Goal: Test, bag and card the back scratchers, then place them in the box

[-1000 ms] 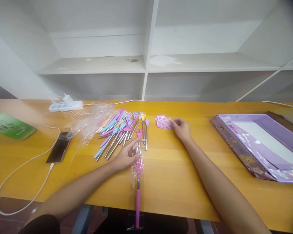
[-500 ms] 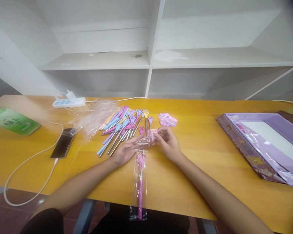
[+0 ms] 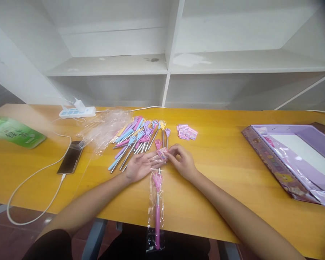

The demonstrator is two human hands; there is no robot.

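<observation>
Card (image 3: 162,153), small and pink-printed, is pinched by my right hand's (image 3: 183,162) thumb and fingers in the head view. My left hand (image 3: 139,168) lies unfolded, palm up, fingers reaching the clear bag's (image 3: 152,206) upper end, nearer it than my right. Inside, the magenta-handled back scratcher (image 3: 157,220) runs twelve-to-six, at six o'clock from the card.

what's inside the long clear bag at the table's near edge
The clear bag holds a pink-handled scratcher, its pink hand-shaped head at the end nearer the left hand. Whatever lies directly beneath the scratcher is covered, so I can't tell.
</observation>
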